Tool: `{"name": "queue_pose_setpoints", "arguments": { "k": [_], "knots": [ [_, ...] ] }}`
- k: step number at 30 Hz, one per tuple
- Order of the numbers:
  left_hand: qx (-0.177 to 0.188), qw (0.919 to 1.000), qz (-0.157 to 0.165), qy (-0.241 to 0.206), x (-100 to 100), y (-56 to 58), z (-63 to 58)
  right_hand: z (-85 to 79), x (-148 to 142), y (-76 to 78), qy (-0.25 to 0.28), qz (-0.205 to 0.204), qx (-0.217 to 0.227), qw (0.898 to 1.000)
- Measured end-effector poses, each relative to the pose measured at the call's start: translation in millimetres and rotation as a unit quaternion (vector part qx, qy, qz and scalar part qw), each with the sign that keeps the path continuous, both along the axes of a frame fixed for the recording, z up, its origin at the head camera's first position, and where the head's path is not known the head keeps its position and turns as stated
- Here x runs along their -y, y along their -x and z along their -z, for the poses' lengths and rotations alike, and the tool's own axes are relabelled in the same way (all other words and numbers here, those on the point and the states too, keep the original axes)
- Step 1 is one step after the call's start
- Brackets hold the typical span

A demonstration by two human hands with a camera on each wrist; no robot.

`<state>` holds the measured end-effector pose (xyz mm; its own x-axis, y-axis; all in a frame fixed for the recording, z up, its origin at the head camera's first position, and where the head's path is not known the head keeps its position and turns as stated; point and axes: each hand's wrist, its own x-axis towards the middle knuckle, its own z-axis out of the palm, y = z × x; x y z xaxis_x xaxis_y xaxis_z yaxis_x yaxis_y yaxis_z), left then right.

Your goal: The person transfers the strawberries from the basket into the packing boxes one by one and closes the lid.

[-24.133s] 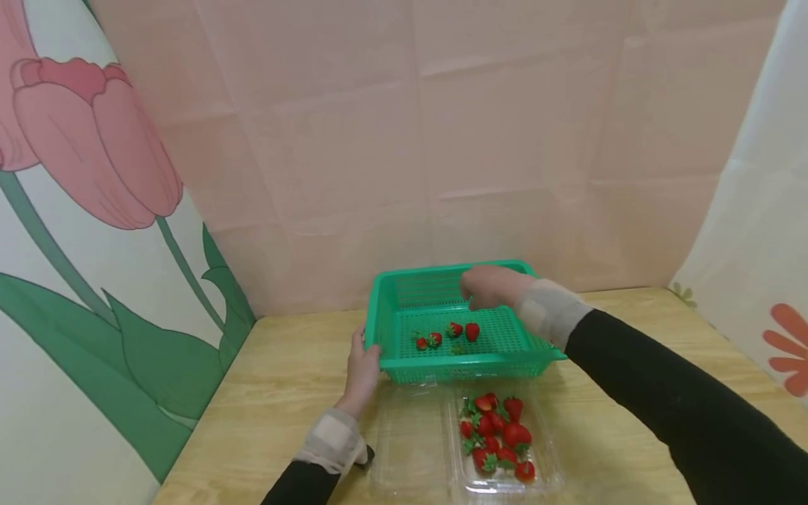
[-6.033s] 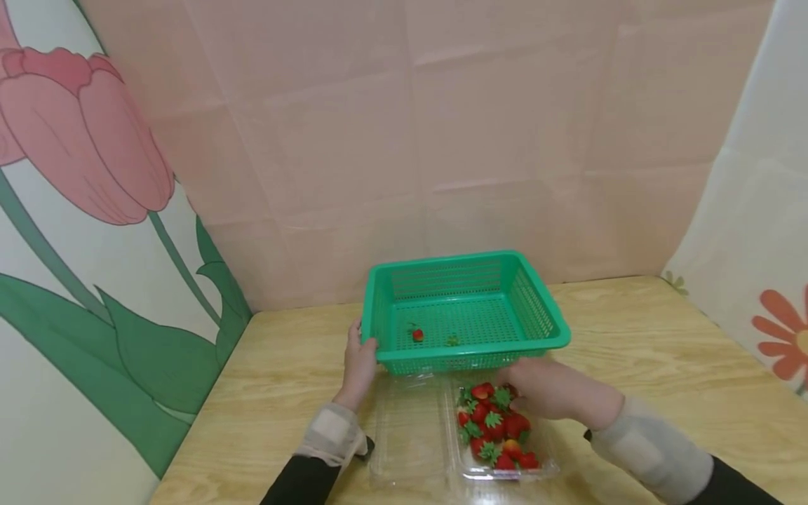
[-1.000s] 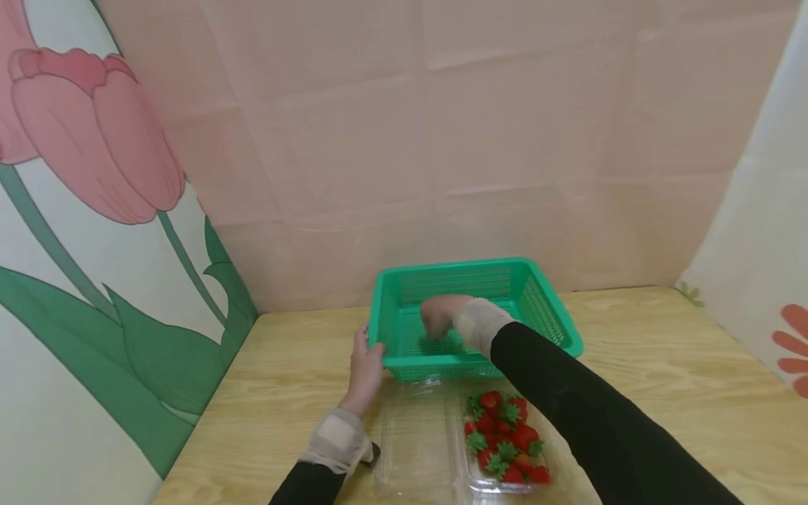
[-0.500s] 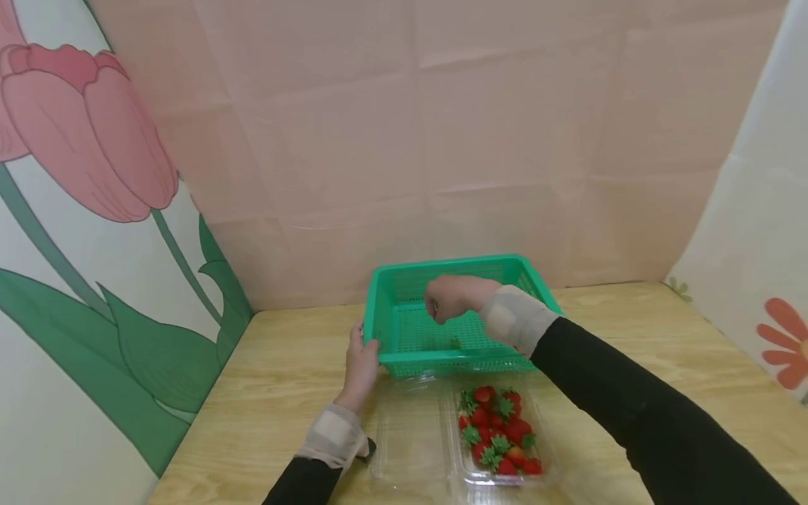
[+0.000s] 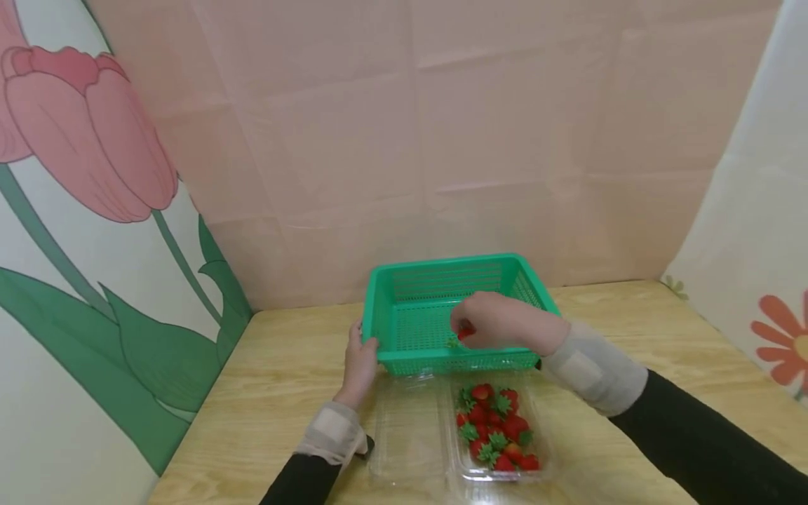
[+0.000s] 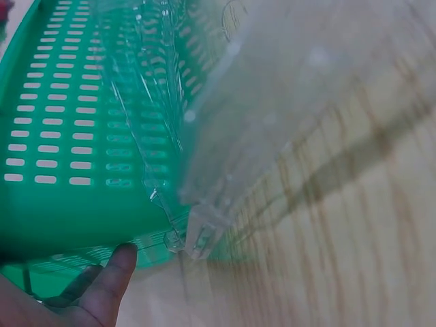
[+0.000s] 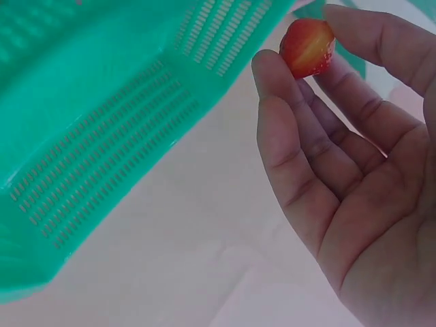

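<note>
My right hand (image 5: 505,322) is over the front right part of the green plastic basket (image 5: 467,259). It pinches a small strawberry (image 7: 308,48) between thumb and fingertips; the right wrist view shows its red and yellowish side. With my left hand (image 5: 358,365) I grip the basket's front left corner, thumb at the rim. A green leafy bit (image 5: 452,343) lies on the basket floor beside the right hand. In front of the basket sits an open clear plastic clamshell box (image 5: 492,475), its right half filled with several strawberries (image 5: 495,424), its left lid half (image 5: 409,442) lying flat.
Everything stands on a light wooden table (image 5: 631,365). A pinkish sheet (image 5: 404,140) hangs right behind the basket. A tulip-printed panel (image 5: 95,280) borders the left side, and a white flower-printed sheet (image 5: 745,245) the right.
Over the longer span, strawberries left the basket and the box filled. In the last second my right hand rose from the basket floor with the last strawberry and moved right; the left hand stayed put.
</note>
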<state>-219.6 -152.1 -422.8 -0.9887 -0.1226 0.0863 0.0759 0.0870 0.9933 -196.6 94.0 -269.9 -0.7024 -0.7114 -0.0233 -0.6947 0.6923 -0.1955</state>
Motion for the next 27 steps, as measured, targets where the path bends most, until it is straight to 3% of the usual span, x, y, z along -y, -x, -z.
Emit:
{"name": "queue_pose_setpoints", "arguments": {
  "k": [4, 12, 20, 27],
  "knots": [
    [0.000, 1.0000, 0.001, 0.003, 1, 0.3, -1.0, 11.1, -10, -20.7, 0.024, -0.012, -0.013, 1.000],
    [0.003, 1.0000, 0.002, 0.007, 0, 1.3, -4.7, 45.4, -15, -55.2, 0.026, 0.006, -0.021, 0.999],
    [0.001, 0.9999, -0.005, 0.014, 1, 2.5, -3.1, 82.5, -17, -62.2, 0.015, 0.001, -0.039, 0.999],
    [-0.008, 0.9999, 0.000, 0.008, 1, 3.6, -1.7, 99.2, -17, -64.0, 0.020, -0.002, -0.046, 0.999]
  ]
}}
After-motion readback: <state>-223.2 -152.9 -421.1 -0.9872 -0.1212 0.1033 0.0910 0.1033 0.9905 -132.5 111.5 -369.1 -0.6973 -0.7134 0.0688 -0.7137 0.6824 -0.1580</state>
